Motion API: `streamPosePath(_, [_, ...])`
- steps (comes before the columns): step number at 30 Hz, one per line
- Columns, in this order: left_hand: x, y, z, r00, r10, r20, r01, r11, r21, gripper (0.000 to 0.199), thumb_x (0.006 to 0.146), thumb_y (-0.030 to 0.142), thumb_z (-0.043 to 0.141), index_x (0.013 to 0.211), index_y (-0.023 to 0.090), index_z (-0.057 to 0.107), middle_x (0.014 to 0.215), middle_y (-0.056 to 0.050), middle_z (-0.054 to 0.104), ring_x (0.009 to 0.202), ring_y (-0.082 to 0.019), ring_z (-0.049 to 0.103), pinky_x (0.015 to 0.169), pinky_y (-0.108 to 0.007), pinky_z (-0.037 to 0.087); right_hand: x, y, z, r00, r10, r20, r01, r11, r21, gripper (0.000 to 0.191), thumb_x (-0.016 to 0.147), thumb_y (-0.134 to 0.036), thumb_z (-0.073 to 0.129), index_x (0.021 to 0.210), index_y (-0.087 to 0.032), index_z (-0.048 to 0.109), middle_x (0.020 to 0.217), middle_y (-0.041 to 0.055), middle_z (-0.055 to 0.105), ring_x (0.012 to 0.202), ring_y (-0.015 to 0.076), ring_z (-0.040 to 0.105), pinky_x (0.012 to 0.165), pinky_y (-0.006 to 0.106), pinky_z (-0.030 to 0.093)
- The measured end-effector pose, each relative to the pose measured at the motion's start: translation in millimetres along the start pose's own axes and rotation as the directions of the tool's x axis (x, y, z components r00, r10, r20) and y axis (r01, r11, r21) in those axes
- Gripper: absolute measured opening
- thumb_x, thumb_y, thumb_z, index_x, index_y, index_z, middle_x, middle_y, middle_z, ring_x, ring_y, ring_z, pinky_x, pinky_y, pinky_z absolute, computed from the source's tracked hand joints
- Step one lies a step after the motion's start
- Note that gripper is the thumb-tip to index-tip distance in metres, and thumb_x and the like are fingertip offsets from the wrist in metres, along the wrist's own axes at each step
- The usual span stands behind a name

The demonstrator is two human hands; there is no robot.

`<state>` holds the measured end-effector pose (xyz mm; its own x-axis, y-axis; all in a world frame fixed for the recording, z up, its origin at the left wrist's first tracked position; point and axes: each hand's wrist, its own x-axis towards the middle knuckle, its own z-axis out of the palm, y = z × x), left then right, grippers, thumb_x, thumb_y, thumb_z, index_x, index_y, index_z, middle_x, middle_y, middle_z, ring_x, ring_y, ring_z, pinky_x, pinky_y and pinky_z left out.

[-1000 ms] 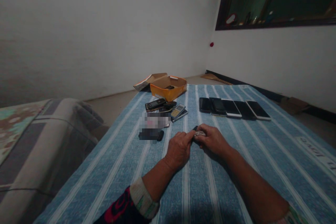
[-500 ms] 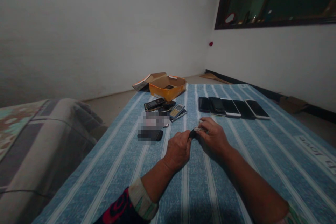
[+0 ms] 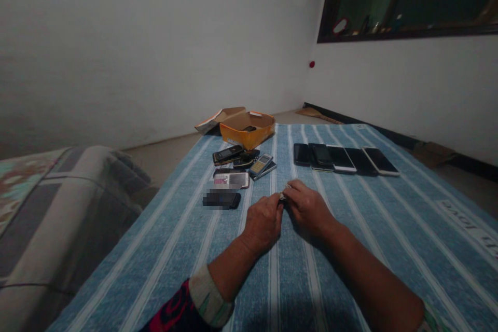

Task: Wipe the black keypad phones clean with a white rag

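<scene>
In front of me, over the striped cloth (image 3: 286,275), both hands meet fingertip to fingertip. My left hand (image 3: 263,222) is closed on a small dark object, mostly hidden by the fingers. A pale, crumpled-looking bit (image 3: 282,196) shows where the fingertips touch; my right hand (image 3: 309,207) pinches it against the dark object. What kind either thing is, I cannot make out. Nearest on the left lie a dark phone (image 3: 235,200), partly pixelated, and a white phone with pink keys (image 3: 238,180). Beyond them sits a silver keypad phone (image 3: 261,165) on another phone.
Further off stand an open orange box (image 3: 249,138) with a dark item inside and its lid (image 3: 220,119). More old phones (image 3: 229,154) are heaped before it. Several phones, one a white smartphone (image 3: 381,161), lie in a row at right. A draped blanket (image 3: 89,197) is at left.
My right hand has moved left and closer to my left hand, bringing the pale bit along the dark object, which now shows less. The left hand stays nearly still.
</scene>
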<state>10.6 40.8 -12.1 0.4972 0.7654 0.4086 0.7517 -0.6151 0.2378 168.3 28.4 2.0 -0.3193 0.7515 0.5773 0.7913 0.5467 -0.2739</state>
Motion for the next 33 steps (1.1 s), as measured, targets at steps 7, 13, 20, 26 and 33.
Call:
streamPosePath(7, [-1, 1, -0.8, 0.999, -0.018, 0.029, 0.018, 1.000, -0.005, 0.020, 0.093, 0.021, 0.040, 0.103, 0.015, 0.057, 0.086, -0.008, 0.068, 0.081, -0.022, 0.065, 0.074, -0.034, 0.052, -3, -3, 11, 0.993, -0.107, -0.048, 0.097, 0.979, -0.182, 0.016, 0.085, -0.007, 0.051, 0.088, -0.014, 0.065, 0.094, 0.0121, 0.060, 0.087, 0.0222, 0.051, 0.074, 0.031, 0.045])
streamPosePath(13, [-1, 1, -1.1, 0.999, -0.006, 0.042, 0.006, 1.000, 0.012, 0.019, 0.094, 0.022, 0.040, 0.098, 0.016, 0.057, 0.084, -0.007, 0.068, 0.079, -0.021, 0.065, 0.073, -0.033, 0.052, -5, 1, 13, 0.993, -0.105, -0.055, 0.089, 0.966, -0.244, 0.015, 0.086, -0.008, 0.053, 0.080, -0.015, 0.065, 0.090, 0.0111, 0.060, 0.083, 0.0221, 0.049, 0.071, 0.032, 0.043])
streamPosePath(20, [0, 2, -2.3, 0.999, 0.017, 0.030, -0.018, 0.999, 0.045, 0.017, 0.092, 0.021, 0.042, 0.097, 0.016, 0.057, 0.080, -0.007, 0.068, 0.075, -0.021, 0.065, 0.068, -0.031, 0.050, -3, 11, 11, 0.997, -0.004, -0.077, -0.018, 0.956, -0.292, 0.020, 0.082, -0.001, 0.051, 0.075, -0.016, 0.063, 0.085, 0.0093, 0.058, 0.080, 0.0220, 0.047, 0.068, 0.031, 0.041])
streamPosePath(26, [1, 1, -2.2, 1.000, 0.014, 0.017, -0.015, 0.998, 0.057, 0.016, 0.092, 0.020, 0.042, 0.092, 0.016, 0.057, 0.078, -0.007, 0.068, 0.073, -0.021, 0.064, 0.065, -0.031, 0.049, -4, 3, 10, 0.996, -0.006, -0.087, -0.019, 0.962, -0.274, 0.020, 0.083, -0.002, 0.050, 0.074, -0.016, 0.062, 0.083, 0.0093, 0.057, 0.081, 0.0221, 0.046, 0.069, 0.032, 0.039])
streamPosePath(33, [1, -2, -0.4, 0.999, 0.040, -0.002, -0.040, 0.998, 0.045, 0.018, 0.093, 0.021, 0.040, 0.091, 0.017, 0.057, 0.078, -0.007, 0.068, 0.073, -0.021, 0.064, 0.066, -0.031, 0.049, -1, -5, 15, 0.996, -0.045, -0.081, 0.018, 0.952, -0.307, 0.018, 0.082, -0.004, 0.054, 0.071, -0.015, 0.061, 0.079, 0.0089, 0.056, 0.077, 0.0220, 0.044, 0.065, 0.032, 0.037])
